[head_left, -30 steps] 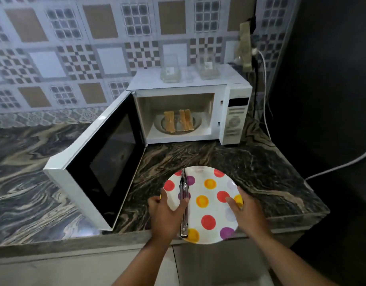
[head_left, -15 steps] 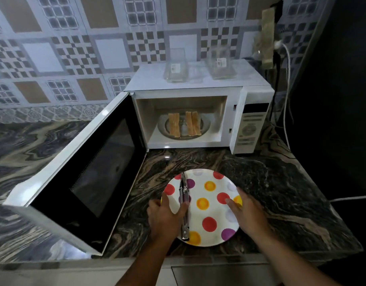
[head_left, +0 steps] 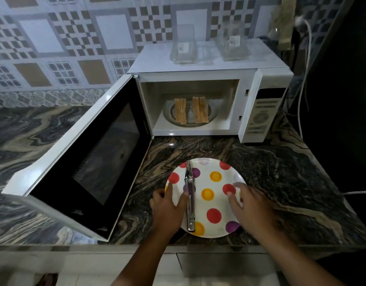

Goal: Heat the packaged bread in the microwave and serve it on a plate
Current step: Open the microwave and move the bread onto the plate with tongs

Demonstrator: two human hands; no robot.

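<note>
Two pairs of bread slices (head_left: 191, 110) stand on edge on the glass turntable (head_left: 211, 114) inside the open microwave (head_left: 248, 85), straight ahead of both hands and well apart from them, across a stretch of bare counter. Their long axes run front to back, pointing away from the person. Slices look dry, tan, thin, flat-sided.

Left hand (head_left: 166, 209): rests at the near left rim of the plate (head_left: 221, 201), fingers under or along the edge, thumb lying over the rim and touching the tongs (head_left: 190, 195). Whether it grips the plate or only steadies it, cannot tell. Right hand (head_left: 250, 205): fingers spread and nearly straight, tips on the right rim of the plate, holding nothing; slightly blurred.

Plate: round, smooth, glossy white with red, yellow and purple dots, flat on the veined stone counter (head_left: 281, 172). Tongs: slim polished metal, closed, lying on the plate's left half, long axis also front to back, handle end nearest the person.

Judgement: the left hand is the nearer to the tongs. The microwave door (head_left: 91, 162) hangs open to the left of the left hand, so a reach to the bread goes forward between door and control panel (head_left: 262, 116).

Two clear containers (head_left: 206, 46) sit on top of the microwave.
</note>
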